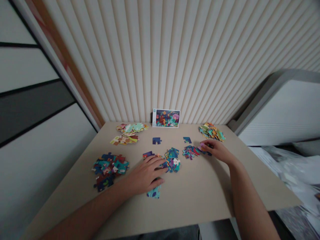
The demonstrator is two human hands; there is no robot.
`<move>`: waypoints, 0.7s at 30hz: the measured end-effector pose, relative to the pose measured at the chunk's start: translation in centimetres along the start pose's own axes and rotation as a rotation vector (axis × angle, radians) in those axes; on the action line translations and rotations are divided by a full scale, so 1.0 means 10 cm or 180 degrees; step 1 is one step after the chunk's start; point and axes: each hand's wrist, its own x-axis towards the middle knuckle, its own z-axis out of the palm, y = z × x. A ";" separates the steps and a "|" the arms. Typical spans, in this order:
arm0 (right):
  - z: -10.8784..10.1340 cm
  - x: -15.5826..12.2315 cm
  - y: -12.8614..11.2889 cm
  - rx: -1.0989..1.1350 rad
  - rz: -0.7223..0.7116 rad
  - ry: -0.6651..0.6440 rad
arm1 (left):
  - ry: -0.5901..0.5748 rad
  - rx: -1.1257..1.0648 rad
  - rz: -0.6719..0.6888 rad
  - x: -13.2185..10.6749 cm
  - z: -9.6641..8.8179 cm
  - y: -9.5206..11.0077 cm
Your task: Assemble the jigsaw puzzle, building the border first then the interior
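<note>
My left hand [147,175] lies palm down with its fingers spread. Its fingertips reach the edge of a small heap of colourful jigsaw puzzle pieces [174,163], and a light-blue puzzle piece [154,192] lies just below its thumb. At the right, my right hand [218,150] is closed in a pinch on a pinkish-purple puzzle piece [201,146]. Beside those fingers lies a little group of red and purple pieces [190,152]. Two dark-blue pieces, one at left [156,141] and one at right [187,140], lie apart on the table.
A picture card [167,118] leans at the back of the table [195,200], against the pleated wall [167,60]. Larger piles of pieces lie at the left [111,165], back left [130,130] and back right [211,131]. Clear plastic wrapping [295,166] lies beyond the right edge.
</note>
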 end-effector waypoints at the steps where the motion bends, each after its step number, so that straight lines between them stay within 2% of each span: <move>1: -0.03 -0.01 0.04 -0.0028 0.0036 0.0059 | 0.0005 0.0007 -0.0005 0.00 -0.01 0.00; 7: -0.02 0.01 0.27 -0.0257 0.0221 0.0073 | 0.0010 0.0025 0.0013 0.01 -0.04 0.00; 12: 0.11 0.05 0.14 -0.0431 -0.0166 0.0453 | 0.0012 -0.0038 0.0037 0.01 -0.02 -0.01; 17: 0.27 0.08 -0.11 -0.0422 -0.0633 0.0080 | 0.0034 -0.0063 0.0031 0.01 -0.01 -0.03; 21: 0.27 0.09 -0.06 -0.0726 -0.0613 -0.0113 | 0.0029 -0.0076 0.0031 0.00 -0.02 -0.03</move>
